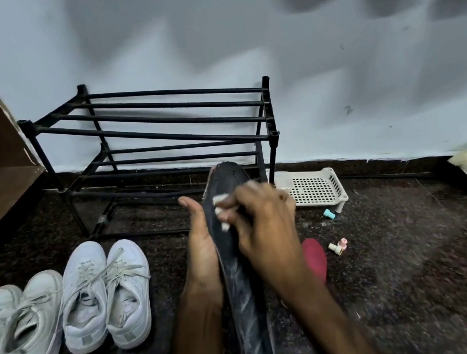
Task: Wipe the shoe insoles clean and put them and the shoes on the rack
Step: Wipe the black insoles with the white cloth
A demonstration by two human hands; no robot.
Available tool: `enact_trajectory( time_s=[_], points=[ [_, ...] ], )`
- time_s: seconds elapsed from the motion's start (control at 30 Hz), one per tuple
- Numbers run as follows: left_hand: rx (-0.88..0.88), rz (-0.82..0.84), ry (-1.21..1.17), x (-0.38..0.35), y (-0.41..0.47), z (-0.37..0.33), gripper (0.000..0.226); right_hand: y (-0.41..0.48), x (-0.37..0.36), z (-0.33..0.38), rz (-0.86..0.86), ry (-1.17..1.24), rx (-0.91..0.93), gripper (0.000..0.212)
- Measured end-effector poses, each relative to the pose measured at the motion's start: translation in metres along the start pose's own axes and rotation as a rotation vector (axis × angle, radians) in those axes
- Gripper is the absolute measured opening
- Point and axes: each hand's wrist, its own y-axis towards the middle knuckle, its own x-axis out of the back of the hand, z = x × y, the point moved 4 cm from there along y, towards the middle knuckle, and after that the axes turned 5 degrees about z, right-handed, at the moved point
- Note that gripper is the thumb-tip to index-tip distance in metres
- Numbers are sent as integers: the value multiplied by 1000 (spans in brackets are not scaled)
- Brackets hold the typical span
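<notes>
While the dark insole (241, 283) stands on end in the lower middle of the frame, toe up, the left hand (202, 247) holds it along its left edge, thumb raised and fingers hidden behind it. The right hand (266, 233) lies against the upper face of the insole, its fingers curled on a white wipe (220, 202) that is pressed to the surface. The two hands are close together, with only the insole between them. Pale streaks show lower down the insole, whose heel end is cut off at the bottom edge.

Behind it, at centre, the black rack (155, 122) stands against the wall. Two pairs of white shoes (106, 294) sit at lower left; their grey heel patches are too small to read. A red object (315, 256) lies mostly hidden under the right wrist, and a white basket (314, 188) sits right of the rack.
</notes>
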Motion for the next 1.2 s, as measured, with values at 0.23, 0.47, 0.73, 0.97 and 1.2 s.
enact_trajectory(
  time_s=[0.23, 0.47, 0.73, 0.97, 1.2],
  points=[
    [-6, 15, -8, -13, -5, 1, 58, 31, 8, 4, -32, -154, 51, 9],
    [4, -114, 47, 7, -1, -12, 90, -9, -1, 18, -24, -294, 13, 13],
    [5, -27, 13, -17, -4, -1, 83, 45, 19, 1, -147, -236, -45, 8],
    [-1, 9, 1, -11, -2, -7, 90, -10, 2, 16, -41, -186, 31, 13],
    [-38, -106, 216, 1, 1, -5, 65, 30, 10, 13, -120, -142, -20, 10]
  ],
)
